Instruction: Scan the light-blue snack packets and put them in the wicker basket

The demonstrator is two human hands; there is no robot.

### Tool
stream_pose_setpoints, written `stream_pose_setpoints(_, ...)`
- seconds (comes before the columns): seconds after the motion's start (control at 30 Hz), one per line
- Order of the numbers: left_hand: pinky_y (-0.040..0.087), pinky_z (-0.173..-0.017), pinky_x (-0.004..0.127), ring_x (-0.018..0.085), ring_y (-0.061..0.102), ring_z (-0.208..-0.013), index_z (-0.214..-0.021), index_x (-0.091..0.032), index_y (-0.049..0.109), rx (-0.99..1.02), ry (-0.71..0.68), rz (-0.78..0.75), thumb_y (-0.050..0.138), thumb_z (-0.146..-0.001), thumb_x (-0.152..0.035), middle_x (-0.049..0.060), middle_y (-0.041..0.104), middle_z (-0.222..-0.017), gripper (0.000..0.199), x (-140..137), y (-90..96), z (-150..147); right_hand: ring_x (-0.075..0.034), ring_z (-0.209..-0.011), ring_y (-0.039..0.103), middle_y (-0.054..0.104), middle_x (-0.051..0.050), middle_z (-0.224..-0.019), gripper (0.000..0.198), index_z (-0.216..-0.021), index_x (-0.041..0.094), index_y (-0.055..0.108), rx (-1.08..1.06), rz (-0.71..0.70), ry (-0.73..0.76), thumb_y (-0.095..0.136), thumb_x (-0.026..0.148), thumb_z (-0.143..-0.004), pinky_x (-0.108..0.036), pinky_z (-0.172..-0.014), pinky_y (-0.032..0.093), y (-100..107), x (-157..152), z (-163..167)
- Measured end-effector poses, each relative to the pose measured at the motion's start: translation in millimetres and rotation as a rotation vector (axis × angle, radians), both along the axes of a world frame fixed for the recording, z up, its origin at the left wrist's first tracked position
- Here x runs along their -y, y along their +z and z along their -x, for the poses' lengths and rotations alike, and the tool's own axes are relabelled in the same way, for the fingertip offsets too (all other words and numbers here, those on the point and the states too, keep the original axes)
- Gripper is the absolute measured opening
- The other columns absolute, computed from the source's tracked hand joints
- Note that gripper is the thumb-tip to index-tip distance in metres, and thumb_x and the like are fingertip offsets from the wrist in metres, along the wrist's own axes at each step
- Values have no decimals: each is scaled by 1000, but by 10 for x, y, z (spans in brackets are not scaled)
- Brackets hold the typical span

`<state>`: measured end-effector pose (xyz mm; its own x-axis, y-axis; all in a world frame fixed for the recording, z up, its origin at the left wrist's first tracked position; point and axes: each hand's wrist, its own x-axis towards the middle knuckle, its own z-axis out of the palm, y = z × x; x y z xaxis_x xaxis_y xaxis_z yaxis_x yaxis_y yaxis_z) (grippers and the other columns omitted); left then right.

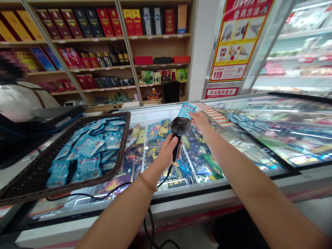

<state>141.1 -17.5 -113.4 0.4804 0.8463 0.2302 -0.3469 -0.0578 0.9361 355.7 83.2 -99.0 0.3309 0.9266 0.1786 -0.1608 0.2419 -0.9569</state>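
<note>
Wrapped round the handle of a black barcode scanner (181, 125), my left hand (168, 148) holds it upright over the freezer's glass top. A cable runs down from the handle. Just beyond the scanner head, my right hand (199, 121) pinches a small light-blue packet (186, 110) by its right edge. The scanner head hides the packet's lower part. On the left, a dark brown wicker basket (123, 138) holds a heap of similar blue packets (89, 145). More blue packets (241, 121) lie loose on the right side of the glass.
Under the glass of the chest freezer (178, 200) are bagged foods in white wire dividers. The black cable (98, 197) trails past the basket and over the front edge. Shelves (103, 39) of boxes stand behind. At the far left is a person (33, 93) beside dark counter equipment (54, 119).
</note>
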Motion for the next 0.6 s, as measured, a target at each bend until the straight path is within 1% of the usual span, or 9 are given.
stream_pose_setpoints(0.1,35,-40,24,7,50,-47,-101,-18,53,9,-3,2,66,-78,-64,3,62,-87,53,-14,-20,-4,-19,-76,71,71,1,-67,29,-75,21,64,4,-5,5,79,46,-71,-30,-75,55,1,-5,-9)
stream_pose_setpoints(0.23,35,-40,24,7,50,-47,-102,-18,54,5,-9,-8,65,-80,-63,3,62,-89,51,-28,-55,-6,-18,-74,70,69,2,-65,29,-73,21,61,6,-1,-3,78,45,-71,-27,-71,53,15,2,1)
stream_pose_setpoints(0.43,37,-40,23,7,50,-47,-105,-18,54,-11,-25,-4,65,-80,-64,3,62,-87,53,-19,-37,-1,-15,-65,65,58,5,-52,35,-67,21,54,23,4,-21,78,46,-70,-25,-67,51,38,14,25)
stream_pose_setpoints(0.6,38,-38,22,8,50,-46,-108,-19,53,3,13,44,70,-73,-66,0,61,-81,61,19,-5,-29,-15,-70,67,65,3,-60,27,-70,20,59,18,16,-17,76,42,-75,-25,-70,53,12,19,22)
